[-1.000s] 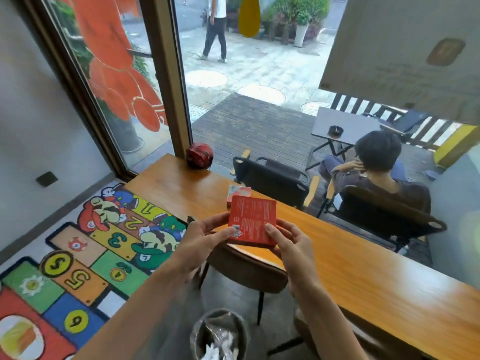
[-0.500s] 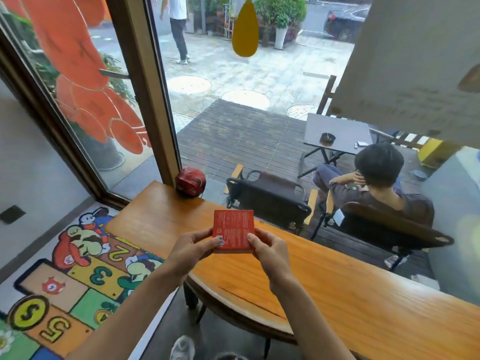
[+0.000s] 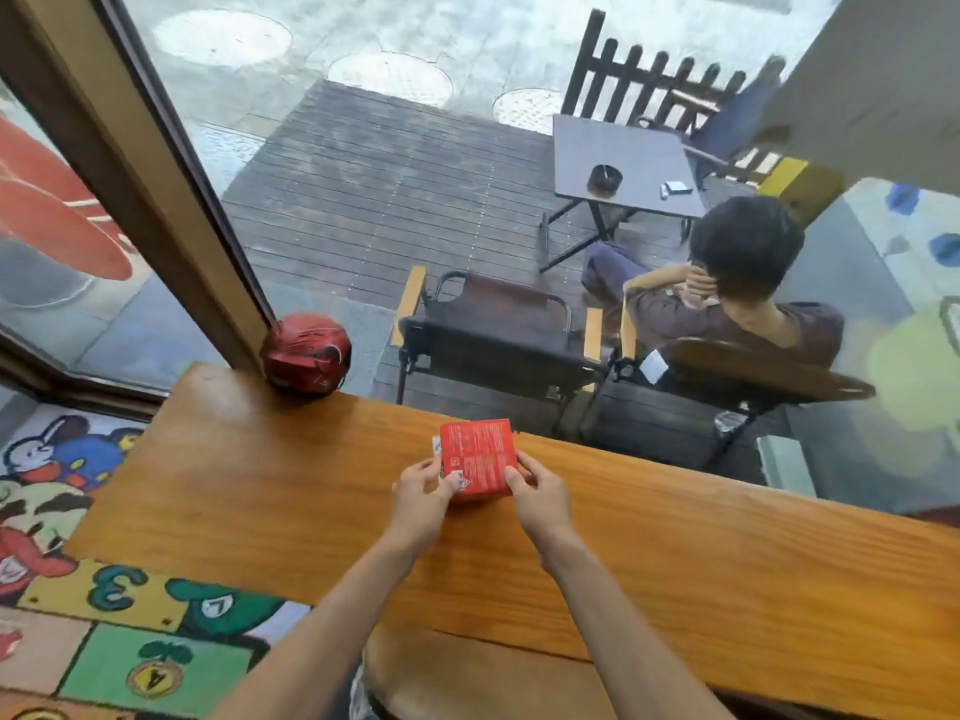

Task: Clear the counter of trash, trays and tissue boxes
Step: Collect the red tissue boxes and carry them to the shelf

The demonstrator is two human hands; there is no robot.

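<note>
**Red box held over the wooden counter**

Wood grain runs along the orange-brown counter (image 3: 675,589), bare but for a dented red ball (image 3: 306,356) by the window frame. We reach both forearms forward; our left hand (image 3: 418,498) and right hand (image 3: 537,498) pinch the square red tissue box (image 3: 478,457) by its sides, near the counter's far edge.
</note>
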